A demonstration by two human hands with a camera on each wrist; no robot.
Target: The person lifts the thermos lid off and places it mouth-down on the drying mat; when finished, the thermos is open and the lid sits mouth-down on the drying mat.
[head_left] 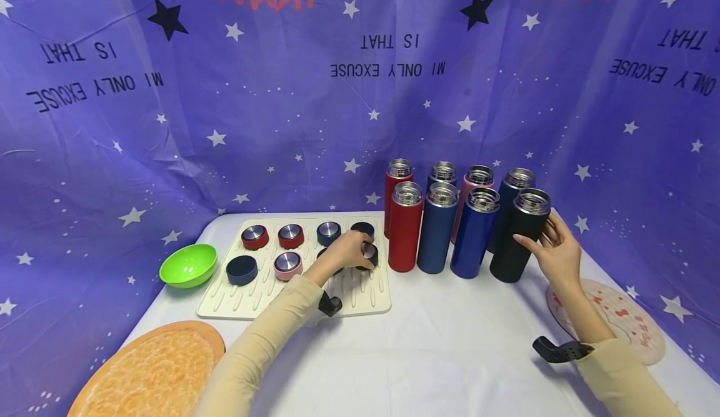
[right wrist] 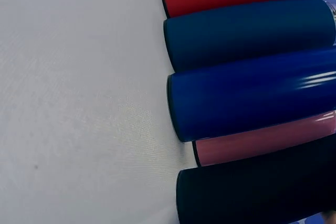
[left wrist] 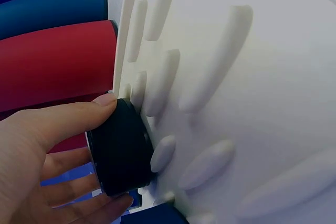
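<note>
My left hand [head_left: 347, 251] holds a black bottle cap [left wrist: 119, 150] at the right end of the cream ribbed tray [head_left: 351, 304]. Its thumb lies on one side of the cap and its fingers on the other, close over the ribs. On the right, my right hand [head_left: 559, 257] grips an open black bottle [head_left: 513, 248], thumb in front and fingers round the far side. The bottle stands upright in the front row, beside a glossy blue bottle [head_left: 474, 242]. In the right wrist view that hand is almost wholly out of frame.
More lidless bottles, a red one [head_left: 405, 236] among them, stand in two rows right of the tray. Red caps [head_left: 255, 237], a pink cap [head_left: 288, 267] and blue caps [head_left: 242, 270] sit on the tray. A green bowl [head_left: 188, 267] and round mats [head_left: 152, 373] lie around.
</note>
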